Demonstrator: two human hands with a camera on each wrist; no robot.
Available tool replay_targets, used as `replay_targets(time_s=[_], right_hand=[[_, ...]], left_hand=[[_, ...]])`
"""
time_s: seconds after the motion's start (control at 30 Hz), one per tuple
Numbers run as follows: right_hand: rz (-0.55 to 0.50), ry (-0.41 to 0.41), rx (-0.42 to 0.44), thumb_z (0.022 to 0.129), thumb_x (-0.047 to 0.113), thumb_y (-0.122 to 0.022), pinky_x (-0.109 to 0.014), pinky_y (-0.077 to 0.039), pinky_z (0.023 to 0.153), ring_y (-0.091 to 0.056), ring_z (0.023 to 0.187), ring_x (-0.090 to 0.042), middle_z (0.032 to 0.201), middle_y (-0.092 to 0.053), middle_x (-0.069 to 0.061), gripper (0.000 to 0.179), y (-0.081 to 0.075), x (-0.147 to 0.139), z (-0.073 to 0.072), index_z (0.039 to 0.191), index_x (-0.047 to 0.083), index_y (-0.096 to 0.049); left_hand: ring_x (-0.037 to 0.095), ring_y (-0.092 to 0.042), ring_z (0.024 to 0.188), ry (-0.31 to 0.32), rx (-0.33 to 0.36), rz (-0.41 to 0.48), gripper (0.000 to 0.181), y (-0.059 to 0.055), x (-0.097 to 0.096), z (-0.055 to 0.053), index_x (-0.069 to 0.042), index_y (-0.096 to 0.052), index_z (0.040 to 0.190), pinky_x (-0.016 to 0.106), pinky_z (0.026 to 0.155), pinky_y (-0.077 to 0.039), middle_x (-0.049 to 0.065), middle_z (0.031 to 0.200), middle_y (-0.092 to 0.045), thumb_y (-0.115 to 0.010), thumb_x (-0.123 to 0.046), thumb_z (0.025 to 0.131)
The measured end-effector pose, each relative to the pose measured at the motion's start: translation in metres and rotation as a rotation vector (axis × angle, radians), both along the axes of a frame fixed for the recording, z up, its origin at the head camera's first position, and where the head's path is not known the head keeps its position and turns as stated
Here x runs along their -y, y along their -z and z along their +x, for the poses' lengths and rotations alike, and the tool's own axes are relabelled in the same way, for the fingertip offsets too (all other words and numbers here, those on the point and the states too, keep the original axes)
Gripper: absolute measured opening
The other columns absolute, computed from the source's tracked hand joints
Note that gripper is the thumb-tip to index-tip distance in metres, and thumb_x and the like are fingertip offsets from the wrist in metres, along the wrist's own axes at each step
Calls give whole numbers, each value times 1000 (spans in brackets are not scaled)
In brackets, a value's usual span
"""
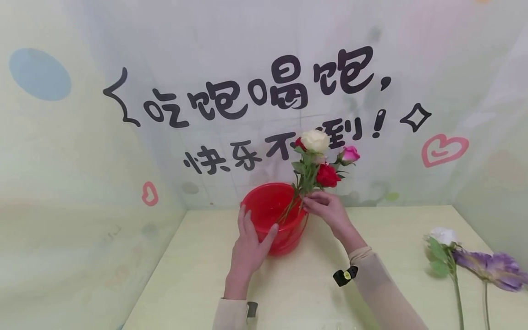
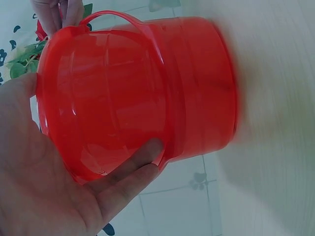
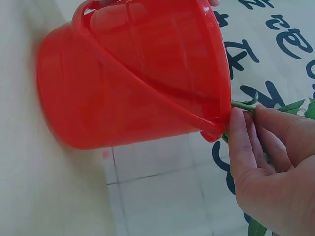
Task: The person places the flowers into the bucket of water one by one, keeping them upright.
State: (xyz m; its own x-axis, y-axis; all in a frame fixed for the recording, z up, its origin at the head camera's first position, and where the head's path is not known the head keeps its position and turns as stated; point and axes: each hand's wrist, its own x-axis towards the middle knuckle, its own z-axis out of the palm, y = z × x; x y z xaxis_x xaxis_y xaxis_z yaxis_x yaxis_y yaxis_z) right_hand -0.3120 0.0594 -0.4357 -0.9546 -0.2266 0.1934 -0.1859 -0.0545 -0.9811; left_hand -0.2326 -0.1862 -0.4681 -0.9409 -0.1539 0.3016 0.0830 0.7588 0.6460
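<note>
A red plastic bucket [image 1: 285, 244] stands upright on the table, its handle hanging down the side. My left hand [image 1: 247, 254] holds the bucket from the left front, thumb at the rim and fingers spread along its wall. At the bucket's right rim, my right hand [image 1: 330, 215] pinches a green stem [image 3: 243, 105] between thumb and fingers. Several artificial roses lean there with stems in the bucket: a cream rose [image 1: 315, 141], a red rose [image 1: 328, 175] and a pink rosebud [image 1: 350, 154] among them. The right fingers partly hide the stems.
To the right on the table [image 1: 181, 284] lie a white rose [image 1: 443, 236] and a purple flower [image 1: 492, 270], stems toward the front edge. A printed wall sheet [image 1: 231, 41] rises right behind the bucket.
</note>
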Motion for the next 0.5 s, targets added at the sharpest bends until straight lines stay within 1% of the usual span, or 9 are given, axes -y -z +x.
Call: replay_targets(time_s=[0.17,0.3,0.5], right_hand=[[-19,-10,-6,104,10,-68,-36,-61,94,-75,93,-14,113,-74,-18,32,3,-2,-2,127,-12,-66],[-16,-8,7,104,10,-68,-34,-62,91,-74,89,-14,108,-75,-15,30,5,-2,-3,125,-12,-67],[6,-8,35,104,10,-68,-36,-61,93,-73,89,-13,109,-75,-14,31,10,0,-3,126,-12,-67]], left_hand=[[37,-69,114,10,-11,6,111,-2,0,0,-15,-11,169,51,83,-64,10,168,-30,-74,-62,91],[36,-69,112,9,-3,7,111,-2,0,0,-15,-11,169,50,83,-64,10,167,-31,-74,-62,90],[35,-67,117,6,11,8,113,-2,0,0,-15,-10,169,50,84,-64,9,166,-31,-76,-61,89]])
